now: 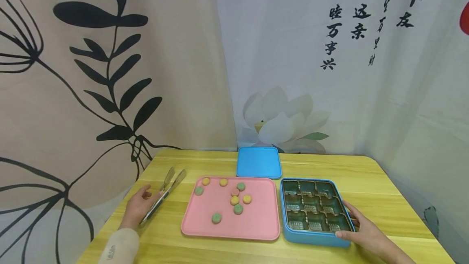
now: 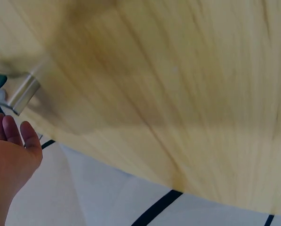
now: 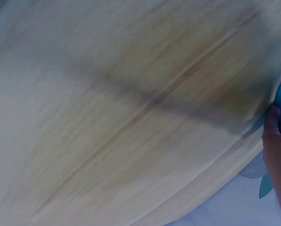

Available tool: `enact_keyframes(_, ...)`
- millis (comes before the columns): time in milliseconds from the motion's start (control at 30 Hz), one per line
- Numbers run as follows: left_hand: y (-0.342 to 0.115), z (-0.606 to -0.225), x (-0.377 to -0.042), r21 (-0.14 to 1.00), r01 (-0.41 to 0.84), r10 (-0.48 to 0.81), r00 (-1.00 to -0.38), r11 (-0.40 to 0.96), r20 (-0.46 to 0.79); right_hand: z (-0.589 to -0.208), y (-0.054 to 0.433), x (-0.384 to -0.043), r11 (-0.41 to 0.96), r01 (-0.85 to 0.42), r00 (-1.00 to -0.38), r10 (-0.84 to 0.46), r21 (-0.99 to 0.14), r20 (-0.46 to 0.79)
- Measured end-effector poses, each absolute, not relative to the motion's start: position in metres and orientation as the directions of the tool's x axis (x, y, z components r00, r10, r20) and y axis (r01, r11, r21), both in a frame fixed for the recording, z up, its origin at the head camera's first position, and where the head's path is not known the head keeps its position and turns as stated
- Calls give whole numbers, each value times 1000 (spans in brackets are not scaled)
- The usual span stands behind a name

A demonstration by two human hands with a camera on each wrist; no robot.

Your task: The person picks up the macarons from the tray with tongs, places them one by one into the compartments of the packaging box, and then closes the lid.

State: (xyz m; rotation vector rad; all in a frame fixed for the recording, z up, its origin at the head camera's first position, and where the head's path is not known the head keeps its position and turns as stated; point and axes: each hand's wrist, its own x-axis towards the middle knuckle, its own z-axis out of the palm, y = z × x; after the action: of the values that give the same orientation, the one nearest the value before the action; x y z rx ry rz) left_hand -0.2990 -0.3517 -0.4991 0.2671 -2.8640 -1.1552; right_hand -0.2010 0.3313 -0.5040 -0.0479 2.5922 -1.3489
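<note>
My right hand [image 1: 366, 233] grips the near right corner of a blue box [image 1: 315, 237], thumb at the rim and fingers along its right side. A clear plastic insert [image 1: 311, 203] with several square hollows fills the box. In the right wrist view the thumb [image 3: 272, 121] presses the blue wall. At the table's left, my left hand [image 1: 141, 207] lies beside metal tongs [image 1: 176, 183], its fingers loosely bent and holding nothing. The left wrist view shows the fingertips close to one end of the tongs [image 2: 23, 94].
A pink tray [image 1: 253, 225] lies mid-table, bearing several small round pastries in green [image 1: 216, 218], yellow [image 1: 247, 199] and pink [image 1: 235, 192]. Behind it is a flat blue lid [image 1: 258, 162]. Printed curtains [image 1: 187, 72] hang along the wooden table's [image 1: 161, 247] back and sides.
</note>
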Motion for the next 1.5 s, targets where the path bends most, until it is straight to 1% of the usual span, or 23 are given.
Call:
enact_keyframes(400, -353, -510, -298, 722, -157, -160, -985, 674, -66, -505, 333, -195, 538, 83, -974, -133, -839, -181)
enact_keyframes(667, -350, -515, -300, 720, -156, -173, -984, 676, -50, -507, 333, -194, 531, 93, -976, -121, -842, -184)
enact_keyframes(933, -346, -520, -303, 734, -144, -182, -983, 663, -28, -508, 333, -194, 490, 101, -973, -131, -866, -188)
enact_keyframes(1167, -350, -523, -302, 729, -133, -184, -983, 672, -9, -509, 330, -194, 496, 100, -976, -120, -863, -182)
enact_keyframes(1367, -352, -522, -298, 726, -140, -197, -980, 673, -7, -509, 327, -195, 478, 94, -974, -139, -874, -180)
enact_keyframes(1500, -350, -522, -298, 725, -135, -195, -981, 675, -2, -508, 327, -194, 480, 102, -975, -124, -871, -183)
